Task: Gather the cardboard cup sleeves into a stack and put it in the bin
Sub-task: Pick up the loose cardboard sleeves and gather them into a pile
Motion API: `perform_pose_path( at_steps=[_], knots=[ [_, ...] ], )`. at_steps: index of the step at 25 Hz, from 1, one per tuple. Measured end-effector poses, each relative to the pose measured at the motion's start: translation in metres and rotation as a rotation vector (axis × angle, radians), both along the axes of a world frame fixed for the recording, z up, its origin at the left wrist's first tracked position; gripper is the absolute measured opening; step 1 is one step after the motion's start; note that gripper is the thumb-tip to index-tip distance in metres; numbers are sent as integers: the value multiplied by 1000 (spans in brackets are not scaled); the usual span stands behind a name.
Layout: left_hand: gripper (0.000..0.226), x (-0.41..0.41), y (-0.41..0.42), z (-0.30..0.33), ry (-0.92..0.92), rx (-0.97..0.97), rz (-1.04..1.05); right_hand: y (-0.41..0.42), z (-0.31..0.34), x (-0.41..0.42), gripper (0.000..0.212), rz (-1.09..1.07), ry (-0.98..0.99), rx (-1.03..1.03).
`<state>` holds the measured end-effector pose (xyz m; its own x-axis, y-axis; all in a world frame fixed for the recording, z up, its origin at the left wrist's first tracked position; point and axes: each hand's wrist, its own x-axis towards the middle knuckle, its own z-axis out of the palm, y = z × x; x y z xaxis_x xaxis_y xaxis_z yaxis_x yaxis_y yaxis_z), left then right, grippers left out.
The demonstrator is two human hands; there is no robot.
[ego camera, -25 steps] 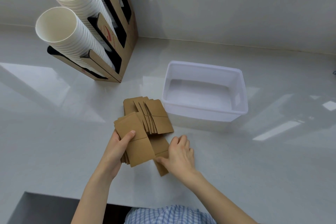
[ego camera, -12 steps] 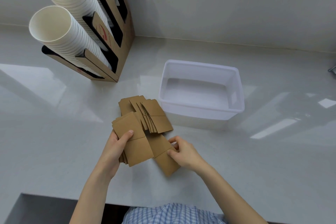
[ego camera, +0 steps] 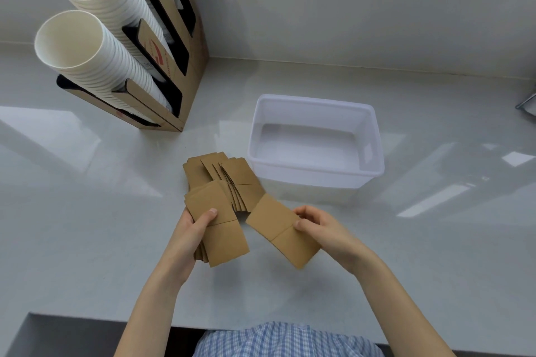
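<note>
Glossy pale grey worktop (ego camera: 87,240) runs back to a plain wall, with a cardboard cup holder (ego camera: 185,72) full of white paper cups (ego camera: 87,46) near the far left corner and an empty translucent bin (ego camera: 374,148) about mid-worktop. The left hand (ego camera: 185,238) pinches a small stack of sleeves (ego camera: 220,229), thumb pressed on top and fingers underneath, held just off the surface. The right hand (ego camera: 322,226) pinches a single sleeve (ego camera: 282,230) by its right edge between thumb and fingertips, apart from the stack. More loose sleeves (ego camera: 226,177) lie fanned and overlapping on the worktop just beside the bin's near left corner.

These flattened sleeves look light, thin and fairly stiff, with a crease across the middle where they would probably bend if squeezed. Their matte faces should grip well, yet a loosely held stack could fan or slide apart, so gripping across the short edges with thumb over and fingers under seems wisest. Lifting flat ones from the slick surface likely means catching an edge first.
</note>
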<state>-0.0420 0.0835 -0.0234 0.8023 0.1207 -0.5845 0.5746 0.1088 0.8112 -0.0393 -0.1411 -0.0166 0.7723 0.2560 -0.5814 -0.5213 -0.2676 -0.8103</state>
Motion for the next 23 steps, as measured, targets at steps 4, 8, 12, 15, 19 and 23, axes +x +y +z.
perform_pose_path(
  at_steps=[4,8,12,15,19,23],
  knots=[
    [41,1,-11,3,25,-24,-28,9,0,5,15,-108,-49,150],
    [43,1,-21,4,18,-98,-52,26,1,9,15,-90,-78,132],
    [42,1,-31,6,7,-149,-99,44,0,6,22,-47,-133,-6],
    [48,1,-36,6,-21,-77,-122,50,0,5,30,-32,-150,-69],
    [52,1,-41,5,-3,-28,-109,48,-2,6,36,-7,-136,-111],
    [49,2,-42,6,-7,-28,-117,48,-2,4,38,-34,-96,-68]
  ],
)
